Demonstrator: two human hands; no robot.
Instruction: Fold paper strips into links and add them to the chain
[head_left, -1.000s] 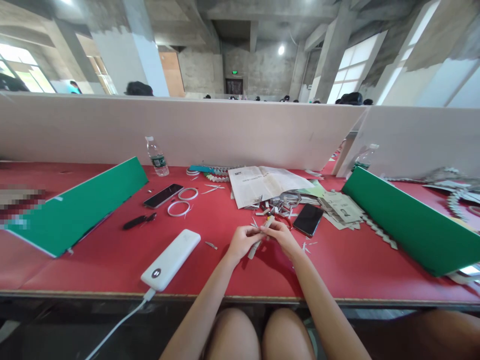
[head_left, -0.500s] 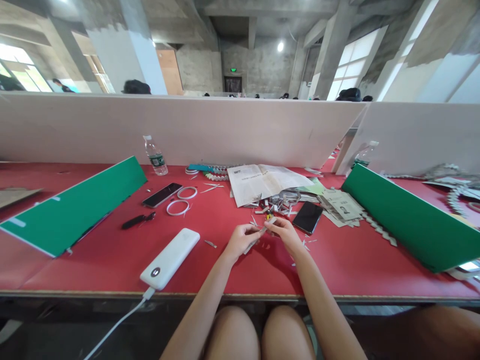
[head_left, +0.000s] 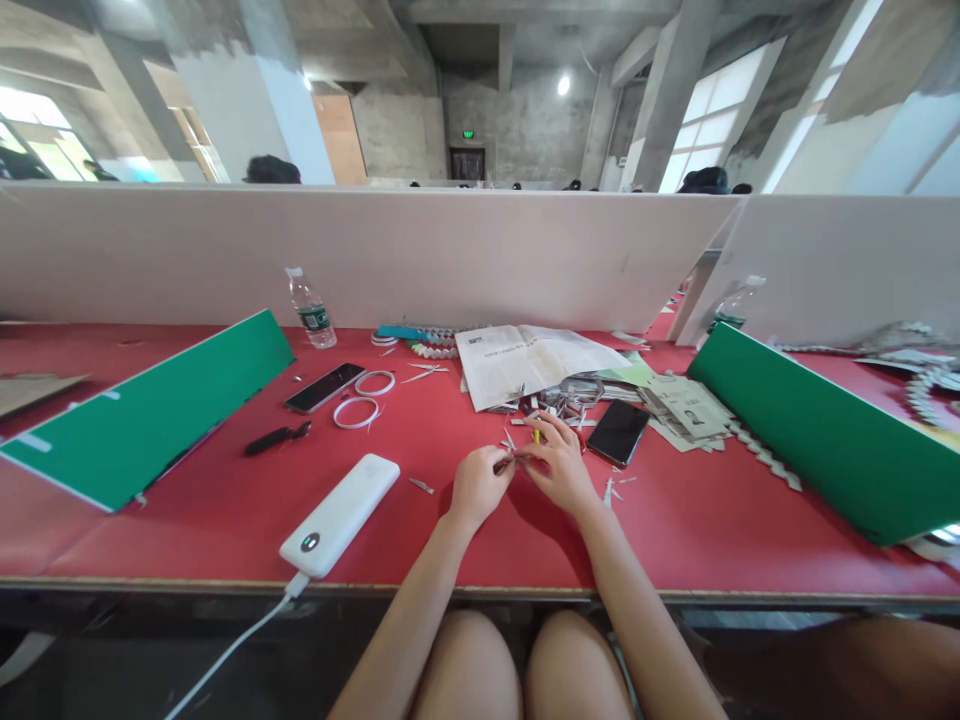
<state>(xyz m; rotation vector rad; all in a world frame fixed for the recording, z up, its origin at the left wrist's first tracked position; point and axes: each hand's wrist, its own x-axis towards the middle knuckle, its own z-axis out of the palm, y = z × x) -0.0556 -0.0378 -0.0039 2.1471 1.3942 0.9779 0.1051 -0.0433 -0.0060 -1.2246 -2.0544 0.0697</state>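
Note:
Close together over the red table [head_left: 420,540], my two hands meet at a small folded paper strip [head_left: 507,460], mostly hidden by the fingers. My left hand [head_left: 478,487] is closed round it, knuckles up. The thumb and index finger of my right hand [head_left: 559,468] pinch near the same end, while its other fingers reach forward, slightly spread. Just behind them a small yellow object [head_left: 537,436] shows partly; its kind is unclear. Beyond lie a heap of folded paper strips [head_left: 574,395] and an open printed sheet [head_left: 525,360].
A black phone [head_left: 618,433] and paper pieces [head_left: 686,405] lie right. On the left are a white power bank [head_left: 341,515], a second phone [head_left: 324,388], tape rings [head_left: 355,412], a black-handled tool [head_left: 274,440] and a water bottle [head_left: 311,315]. Green boards [head_left: 161,410] flank the place.
My left hand has turned and closed over the paper strip, which showed more before. My right hand's outer fingers have stretched forward over the yellow object.

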